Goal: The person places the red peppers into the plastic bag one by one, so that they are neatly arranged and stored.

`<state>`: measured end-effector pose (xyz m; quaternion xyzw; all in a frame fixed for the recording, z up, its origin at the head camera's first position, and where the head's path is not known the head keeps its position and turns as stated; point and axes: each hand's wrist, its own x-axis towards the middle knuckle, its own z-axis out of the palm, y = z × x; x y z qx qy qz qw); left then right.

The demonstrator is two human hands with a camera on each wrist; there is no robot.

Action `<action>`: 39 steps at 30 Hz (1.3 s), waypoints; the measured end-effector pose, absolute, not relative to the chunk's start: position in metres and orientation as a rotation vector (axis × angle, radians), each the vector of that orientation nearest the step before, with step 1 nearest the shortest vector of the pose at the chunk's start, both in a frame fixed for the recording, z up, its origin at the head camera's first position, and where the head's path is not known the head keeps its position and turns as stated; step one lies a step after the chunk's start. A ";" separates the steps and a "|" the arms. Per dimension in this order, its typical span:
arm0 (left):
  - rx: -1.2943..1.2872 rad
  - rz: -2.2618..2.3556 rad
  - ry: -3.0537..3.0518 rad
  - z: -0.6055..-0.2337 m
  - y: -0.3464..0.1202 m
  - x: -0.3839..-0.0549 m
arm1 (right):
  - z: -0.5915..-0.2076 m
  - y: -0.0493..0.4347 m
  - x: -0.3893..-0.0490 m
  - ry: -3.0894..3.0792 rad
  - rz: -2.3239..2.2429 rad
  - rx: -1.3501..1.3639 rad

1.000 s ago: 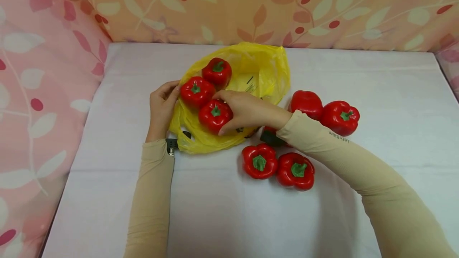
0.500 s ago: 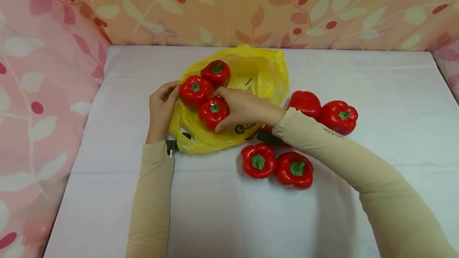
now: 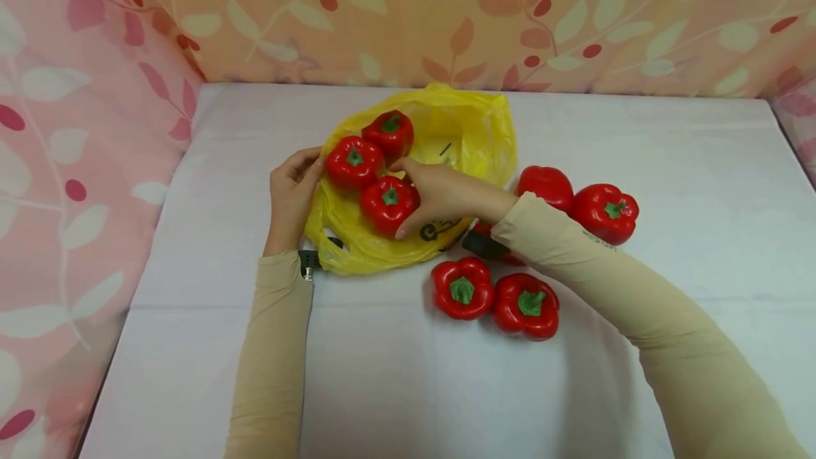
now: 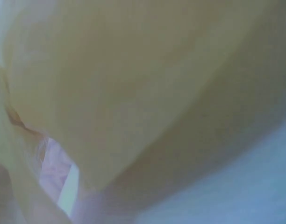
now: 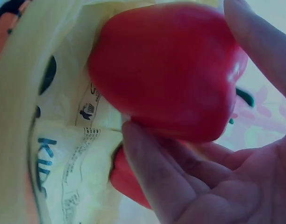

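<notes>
My left hand (image 3: 292, 197) pinches the left side of a yellow plastic bag (image 3: 491, 133), which gapes toward the back right. Two red bell peppers lie against its left inside: a front one (image 3: 354, 163) and a back one (image 3: 397, 139). My right hand (image 3: 440, 193) reaches across the mouth and holds a third bell pepper (image 3: 387, 205) lightly, thumb on the near side and index finger on the far side. In the right wrist view the fingertips (image 5: 131, 133) touch this pepper (image 5: 166, 74) from below, the thumb at its upper right. The left wrist view is mostly a blurred yellowish surface.
Right of the bag, two bell peppers (image 3: 545, 186) (image 3: 605, 214) lie side by side, partly behind the right sleeve (image 3: 574, 253). Two more (image 3: 462, 289) (image 3: 525, 307) stand in front, stems up. Another red thing (image 3: 513, 258) shows under the black wrist device (image 3: 482, 246). Patterned cloth walls border the white table.
The right hand's fingers have slid slightly to the right relative to the pepper, with more yellow showing between index finger and pepper. The left hand keeps its hold on the bag.
</notes>
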<state>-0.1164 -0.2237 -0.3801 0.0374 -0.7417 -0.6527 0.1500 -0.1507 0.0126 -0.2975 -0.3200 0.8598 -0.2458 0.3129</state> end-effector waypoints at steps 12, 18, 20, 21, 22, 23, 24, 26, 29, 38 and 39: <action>0.148 -1.928 -2.118 -0.382 -0.224 -0.116 | -0.305 0.019 -0.152 2.199 -0.721 -0.810; 0.134 -1.938 -2.103 -0.383 -0.223 -0.115 | -0.303 0.017 -0.147 2.209 -0.711 -0.936; 0.139 -1.946 -2.095 -0.382 -0.223 -0.115 | -0.303 0.017 -0.146 2.216 -0.720 -0.928; 0.143 -1.951 -2.088 -0.382 -0.223 -0.115 | -0.303 0.016 -0.146 2.224 -0.726 -0.921; 0.146 -1.946 -2.087 -0.382 -0.223 -0.115 | -0.304 0.016 -0.147 2.234 -0.732 -0.908; 0.151 -1.944 -2.086 -0.381 -0.223 -0.115 | -0.305 0.016 -0.147 2.243 -0.742 -0.893; 0.154 -1.939 -2.087 -0.381 -0.223 -0.115 | -0.305 0.015 -0.148 2.250 -0.753 -0.875; 0.155 -1.919 -2.093 -0.381 -0.223 -0.115 | -0.307 0.014 -0.149 2.269 -0.771 -0.844; 0.144 -1.896 -2.103 -0.381 -0.224 -0.114 | -0.308 0.013 -0.150 2.282 -0.784 -0.830; 0.137 -1.870 -2.104 -0.379 -0.224 -0.115 | -0.306 0.013 -0.150 2.266 -0.776 -0.843; 0.141 -1.874 -2.100 -0.379 -0.224 -0.115 | -0.307 0.014 -0.151 2.259 -0.779 -0.849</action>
